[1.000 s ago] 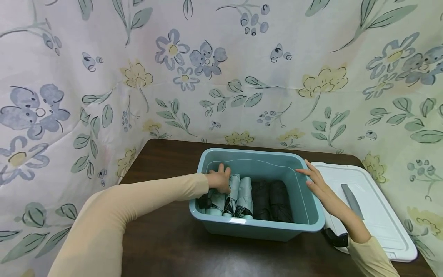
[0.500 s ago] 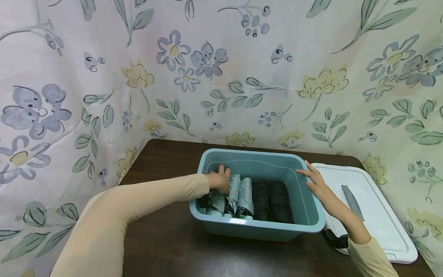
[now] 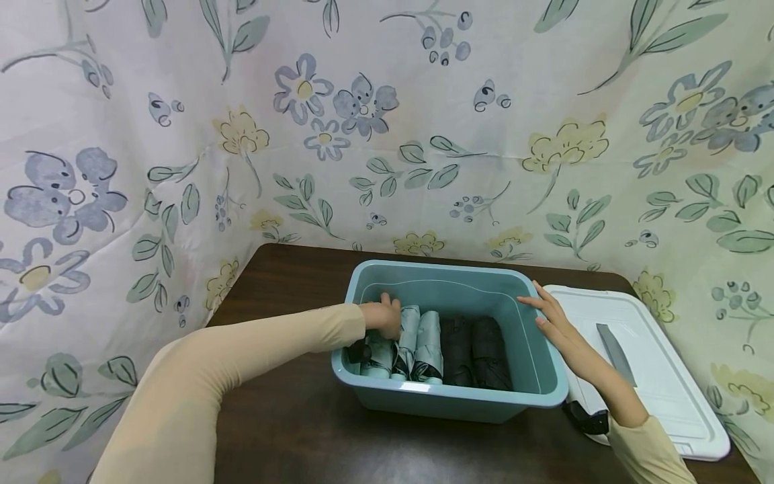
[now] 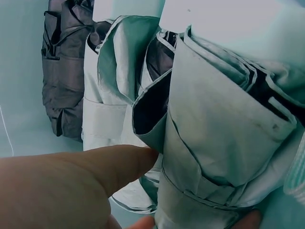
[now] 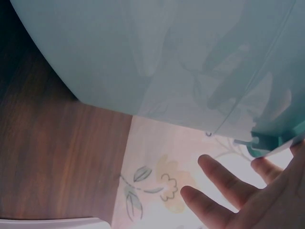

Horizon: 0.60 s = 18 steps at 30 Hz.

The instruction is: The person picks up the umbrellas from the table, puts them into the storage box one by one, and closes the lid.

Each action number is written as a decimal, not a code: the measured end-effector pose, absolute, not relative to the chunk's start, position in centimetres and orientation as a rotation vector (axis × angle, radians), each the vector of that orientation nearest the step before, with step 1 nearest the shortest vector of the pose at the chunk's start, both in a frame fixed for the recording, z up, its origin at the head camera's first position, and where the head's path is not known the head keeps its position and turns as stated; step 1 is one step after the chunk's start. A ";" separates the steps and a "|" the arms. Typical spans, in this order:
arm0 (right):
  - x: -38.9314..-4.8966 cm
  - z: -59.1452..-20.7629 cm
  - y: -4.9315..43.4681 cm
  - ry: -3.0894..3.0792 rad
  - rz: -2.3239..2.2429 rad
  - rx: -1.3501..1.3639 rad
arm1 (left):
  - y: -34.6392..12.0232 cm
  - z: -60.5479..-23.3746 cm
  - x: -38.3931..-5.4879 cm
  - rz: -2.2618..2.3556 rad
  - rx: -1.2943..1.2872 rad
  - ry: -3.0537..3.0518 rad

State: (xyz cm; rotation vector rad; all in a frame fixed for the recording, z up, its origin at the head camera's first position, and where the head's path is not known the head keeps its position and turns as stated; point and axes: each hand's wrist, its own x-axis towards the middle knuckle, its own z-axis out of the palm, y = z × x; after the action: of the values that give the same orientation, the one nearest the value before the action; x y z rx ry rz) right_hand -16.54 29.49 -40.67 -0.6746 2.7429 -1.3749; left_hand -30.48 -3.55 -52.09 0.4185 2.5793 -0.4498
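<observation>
A blue-green plastic bin (image 3: 447, 396) stands on the table. Inside it, pale green folded umbrellas (image 3: 428, 339) lie side by side at the left, with two black folded umbrellas (image 3: 486, 349) to their right. My left hand (image 3: 383, 317) reaches into the bin's left end. In the left wrist view its thumb (image 4: 128, 162) presses one side of a pale green umbrella (image 4: 219, 129), and a fingertip (image 4: 249, 220) shows at the other side. Most of its fingers are hidden. My right hand (image 3: 565, 329) rests at the bin's right rim, its fingers extended.
A white lid (image 3: 659, 376) with a grey strip lies to the right of the bin, under my right forearm. Dark wood table (image 3: 290, 417) shows in front and at the left. A floral cloth (image 3: 387, 134) hangs behind.
The raised fingers of my left hand have sunk slightly and drawn closer together over the umbrella. My right hand and the bin have stayed in place.
</observation>
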 end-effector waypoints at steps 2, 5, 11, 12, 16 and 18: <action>-16.5 -40.6 29.5 2.745 -1.373 -0.672 | -3.4 -55.4 -32.8 -0.602 0.528 2.510; -16.5 -40.5 29.6 2.750 -1.369 -0.675 | -3.2 -55.1 -33.1 -0.708 0.657 2.423; -16.5 -40.5 29.6 2.753 -1.369 -0.685 | -3.9 -51.6 -31.5 -0.535 0.772 2.326; -16.5 -40.5 29.6 2.751 -1.368 -0.686 | -4.0 -51.7 -31.6 -0.512 0.782 2.304; -16.5 -40.5 29.5 2.746 -1.365 -0.694 | -4.4 -49.3 -30.3 -0.375 0.743 2.258; -16.5 -40.6 29.5 2.743 -1.364 -0.698 | -4.5 -46.2 -28.4 -0.338 0.713 2.248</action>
State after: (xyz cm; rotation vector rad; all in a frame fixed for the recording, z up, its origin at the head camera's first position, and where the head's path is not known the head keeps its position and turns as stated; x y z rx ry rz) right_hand -16.51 29.50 -40.56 -0.6984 2.7434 -1.3639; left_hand -28.43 -4.45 -46.16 0.7131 2.2477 -0.3382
